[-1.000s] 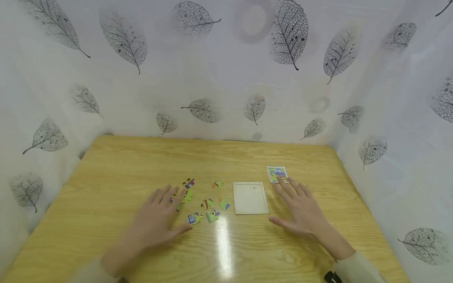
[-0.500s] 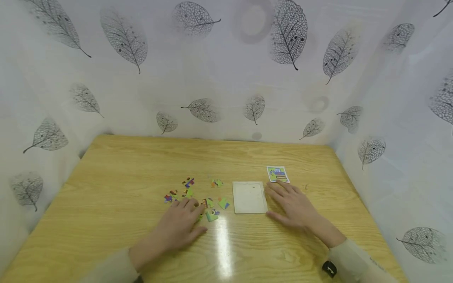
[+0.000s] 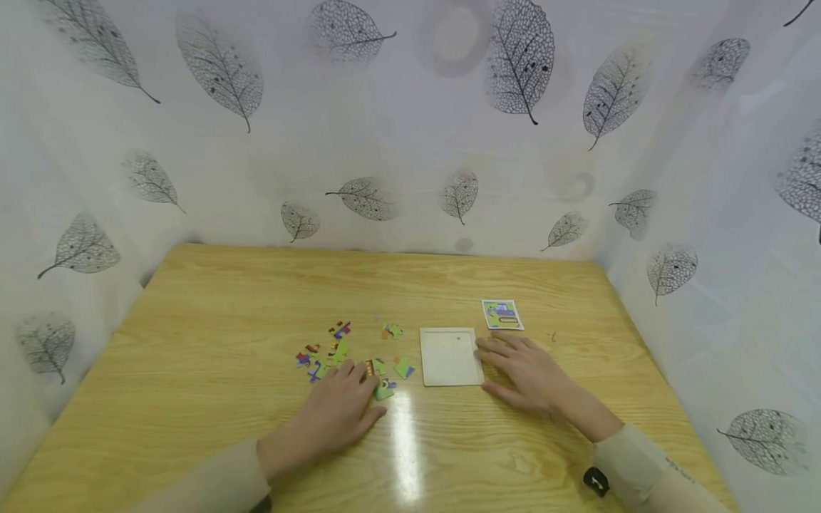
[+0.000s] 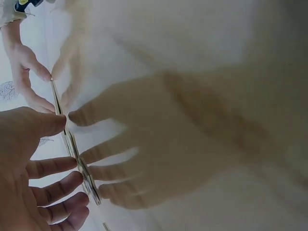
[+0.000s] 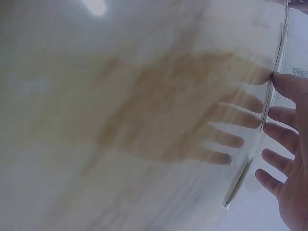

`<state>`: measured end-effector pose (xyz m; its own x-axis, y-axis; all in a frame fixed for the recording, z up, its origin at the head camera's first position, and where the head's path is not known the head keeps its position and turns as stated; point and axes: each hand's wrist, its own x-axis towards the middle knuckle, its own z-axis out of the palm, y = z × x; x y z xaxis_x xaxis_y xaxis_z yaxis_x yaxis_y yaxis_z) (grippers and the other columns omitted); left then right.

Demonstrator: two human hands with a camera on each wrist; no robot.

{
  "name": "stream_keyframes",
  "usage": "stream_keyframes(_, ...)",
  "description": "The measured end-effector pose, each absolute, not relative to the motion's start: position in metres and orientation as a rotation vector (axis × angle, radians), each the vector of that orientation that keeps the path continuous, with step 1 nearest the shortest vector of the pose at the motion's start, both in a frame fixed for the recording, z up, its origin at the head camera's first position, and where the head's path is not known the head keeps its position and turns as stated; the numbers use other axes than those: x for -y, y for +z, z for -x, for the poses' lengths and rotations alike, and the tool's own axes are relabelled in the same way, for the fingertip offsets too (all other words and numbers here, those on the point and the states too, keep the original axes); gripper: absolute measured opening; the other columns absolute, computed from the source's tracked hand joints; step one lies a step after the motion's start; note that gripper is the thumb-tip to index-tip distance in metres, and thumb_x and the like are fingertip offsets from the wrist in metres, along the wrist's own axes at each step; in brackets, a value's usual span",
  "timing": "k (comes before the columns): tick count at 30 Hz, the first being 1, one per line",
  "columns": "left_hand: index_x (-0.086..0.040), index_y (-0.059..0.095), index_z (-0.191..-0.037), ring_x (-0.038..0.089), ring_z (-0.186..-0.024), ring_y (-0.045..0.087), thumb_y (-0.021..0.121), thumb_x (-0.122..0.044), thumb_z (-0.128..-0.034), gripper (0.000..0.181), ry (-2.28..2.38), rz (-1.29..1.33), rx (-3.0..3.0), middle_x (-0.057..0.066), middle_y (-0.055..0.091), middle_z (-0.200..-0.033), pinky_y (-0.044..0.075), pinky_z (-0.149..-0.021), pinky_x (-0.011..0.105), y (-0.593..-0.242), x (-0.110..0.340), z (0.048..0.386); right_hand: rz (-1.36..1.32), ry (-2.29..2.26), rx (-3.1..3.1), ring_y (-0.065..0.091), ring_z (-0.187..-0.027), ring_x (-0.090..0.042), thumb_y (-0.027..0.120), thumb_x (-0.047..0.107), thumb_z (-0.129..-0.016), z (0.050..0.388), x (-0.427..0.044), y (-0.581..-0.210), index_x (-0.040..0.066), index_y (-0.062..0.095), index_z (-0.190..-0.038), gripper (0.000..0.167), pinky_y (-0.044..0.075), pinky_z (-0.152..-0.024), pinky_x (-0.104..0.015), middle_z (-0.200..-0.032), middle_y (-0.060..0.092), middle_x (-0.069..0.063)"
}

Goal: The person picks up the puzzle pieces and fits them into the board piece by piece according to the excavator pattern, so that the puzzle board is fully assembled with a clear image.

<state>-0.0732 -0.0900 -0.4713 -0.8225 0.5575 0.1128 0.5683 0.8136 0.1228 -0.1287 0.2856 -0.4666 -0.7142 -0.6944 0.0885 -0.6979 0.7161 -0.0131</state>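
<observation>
Clearly palm down, left hand [image 3: 335,408] over puzzle pieces [image 3: 404,368].

The jigsaw pieces [image 3: 404,368] were mostly bright green, patched with blue, red, purple and orange. The square puzzle tray [image 3: 452,356] was plain off-white. The picture card [image 3: 503,314] had a white border around green and blue. Yellow-brown wood grain streaked the tabletop [image 3: 256,299]; dark, net-veined leaves patterned the whitish curtain [image 3: 398,142]. The sleeves [image 3: 631,459] were beige.

left grip [image 3: 330,409]: palm down, fingers slightly bent | right grip [image 3: 529,372]: palm down, thumb apart
</observation>
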Motion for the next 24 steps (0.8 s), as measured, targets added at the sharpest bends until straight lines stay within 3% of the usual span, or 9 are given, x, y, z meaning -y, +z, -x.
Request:
stream_keyframes(8,-0.009,0.072,-0.107,0.021,-0.093,0.061,0.074,-0.042,-0.0961,0.034,-0.200,0.900,2.885,0.006,0.069,-0.101,0.058,-0.080,0.039,-0.472,0.090,0.083,-1.154,0.084,2.876,0.053,-0.146,-0.038,0.071,0.046,-0.097,0.130,-0.284,-0.463,0.015,0.066,-0.142,0.055,0.048,-0.115,-0.057,-0.154,0.061,-0.006)
stream_keyframes(15,-0.017,0.074,-0.115,0.026,-0.109,0.067,0.070,-0.032,-0.0980,0.023,-0.224,1.000,2.872,0.006,0.073,-0.111,0.057,-0.099,0.048,-0.472,0.090,0.088,-1.154,0.074,2.878,0.053,-0.146,-0.037,0.070,0.046,-0.097,0.131,-0.284,-0.465,0.016,0.066,-0.142,0.054,0.049,-0.114,-0.057,-0.154,0.062,-0.005)
stream_keyframes(22,-0.019,0.073,-0.122,0.028,-0.118,0.066,0.064,-0.025,-0.0998,0.024,-0.235,1.124,2.851,0.010,0.071,-0.128,0.055,-0.106,0.052,-0.472,0.089,0.090,-1.148,0.079,2.869,0.053,-0.146,-0.037,0.071,0.046,-0.097,0.130,-0.284,-0.465,0.015,0.066,-0.142,0.055,0.049,-0.113,-0.057,-0.154,0.062,-0.005)
stream_keyframes(24,-0.018,0.072,-0.121,0.028,-0.115,0.066,0.065,-0.027,-0.0999,0.025,-0.229,1.117,2.858,0.009,0.072,-0.125,0.056,-0.104,0.051,-0.471,0.089,0.089,-1.149,0.074,2.866,0.053,-0.145,-0.037,0.071,0.045,-0.097,0.130,-0.284,-0.465,0.015,0.066,-0.142,0.055,0.049,-0.113,-0.057,-0.154,0.062,-0.005)
